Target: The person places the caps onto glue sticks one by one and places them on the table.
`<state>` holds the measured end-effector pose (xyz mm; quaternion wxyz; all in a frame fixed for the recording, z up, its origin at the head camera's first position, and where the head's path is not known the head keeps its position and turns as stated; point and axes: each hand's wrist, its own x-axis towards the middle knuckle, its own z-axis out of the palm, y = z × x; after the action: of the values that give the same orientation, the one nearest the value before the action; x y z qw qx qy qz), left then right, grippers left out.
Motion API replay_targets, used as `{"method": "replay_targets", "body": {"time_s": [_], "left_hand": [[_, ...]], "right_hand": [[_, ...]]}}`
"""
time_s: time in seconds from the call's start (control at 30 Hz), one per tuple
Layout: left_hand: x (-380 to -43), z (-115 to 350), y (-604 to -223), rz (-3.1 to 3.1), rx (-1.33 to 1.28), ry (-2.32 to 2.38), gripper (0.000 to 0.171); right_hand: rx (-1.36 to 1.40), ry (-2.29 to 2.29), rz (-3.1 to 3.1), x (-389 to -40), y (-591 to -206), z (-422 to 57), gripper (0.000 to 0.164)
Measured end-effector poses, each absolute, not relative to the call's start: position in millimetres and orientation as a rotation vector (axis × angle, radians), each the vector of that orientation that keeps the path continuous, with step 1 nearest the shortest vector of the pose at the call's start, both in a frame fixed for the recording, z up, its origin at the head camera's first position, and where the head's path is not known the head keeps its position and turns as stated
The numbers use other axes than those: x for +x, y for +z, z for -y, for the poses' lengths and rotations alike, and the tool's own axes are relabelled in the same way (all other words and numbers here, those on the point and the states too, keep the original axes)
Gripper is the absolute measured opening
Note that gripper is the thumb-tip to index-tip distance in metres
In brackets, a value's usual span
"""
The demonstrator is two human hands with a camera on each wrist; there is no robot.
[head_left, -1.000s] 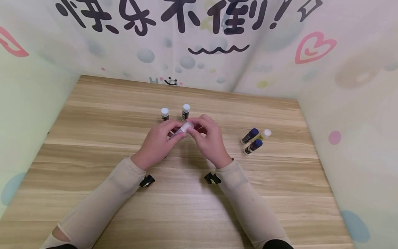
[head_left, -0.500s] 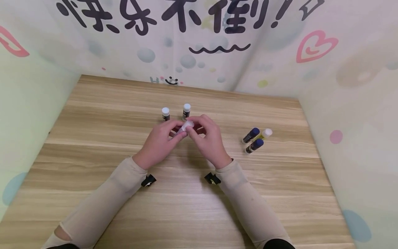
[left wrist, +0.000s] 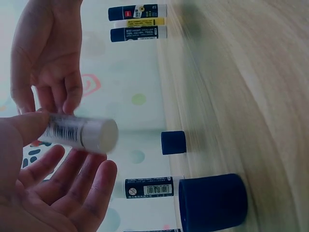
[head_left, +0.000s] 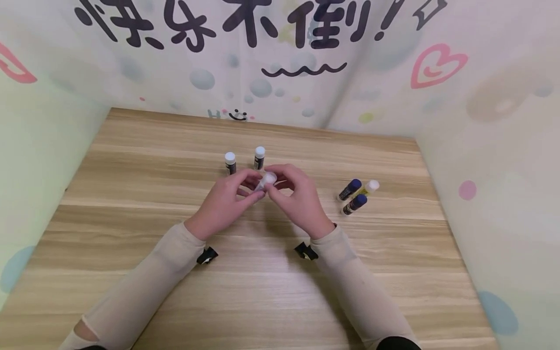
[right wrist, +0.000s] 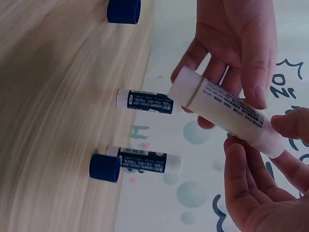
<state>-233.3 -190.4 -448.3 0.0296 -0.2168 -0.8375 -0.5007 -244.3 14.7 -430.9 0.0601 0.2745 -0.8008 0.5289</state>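
Observation:
Between both hands, above the middle of the table, a glue stick (head_left: 265,182) with a pale, printed body is held tilted. My left hand (head_left: 220,200) holds its body between thumb and fingers. At the upper, ribbed white end, my right hand (head_left: 299,198) pinches with thumb and fingers; the right wrist view shows that end of the glue stick (right wrist: 227,110) turned toward the right thumb. Its smooth white end points down toward the table. Two loose blue caps (left wrist: 173,142) (right wrist: 104,167) sit on the table below the hands, hidden in the head view.
Beyond the hands stand two white-topped glue sticks (head_left: 230,163) (head_left: 259,158) with dark labels. Farther right, two blue-capped glue sticks (head_left: 349,189) (head_left: 354,205) stand close to a yellow one (head_left: 372,186) with a white top. Printed cloth walls (head_left: 245,92) border the wooden table.
The glue stick's pale upper end has shifted slightly right and tipped more upright. My right hand has moved a little to the right; the left has barely moved. The standing sticks are unchanged.

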Motion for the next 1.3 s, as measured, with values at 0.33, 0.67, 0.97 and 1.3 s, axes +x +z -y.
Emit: {"method": "replay_targets", "body": {"time_s": [0.33,0.67,0.97,1.3], "left_hand": [[-233,191,-449,2.649,-0.638,-1.479,0.024],[-235,192,-451,2.696,-0.622,-1.433,0.022],[-234,191,-452,2.705,-0.629,-1.445,0.021],[-234,192,-452,2.72,-0.624,-1.456,0.021]], "right_hand": [[0.762,1.491,2.274,-220,-379,-57,0.031],[0.603,1.457,2.112,-204,-342,-124,0.031],[0.211,1.46,2.023,-192,-353,-192,0.029],[0.058,1.167,2.407,-196,-411,-235,0.031]]}}
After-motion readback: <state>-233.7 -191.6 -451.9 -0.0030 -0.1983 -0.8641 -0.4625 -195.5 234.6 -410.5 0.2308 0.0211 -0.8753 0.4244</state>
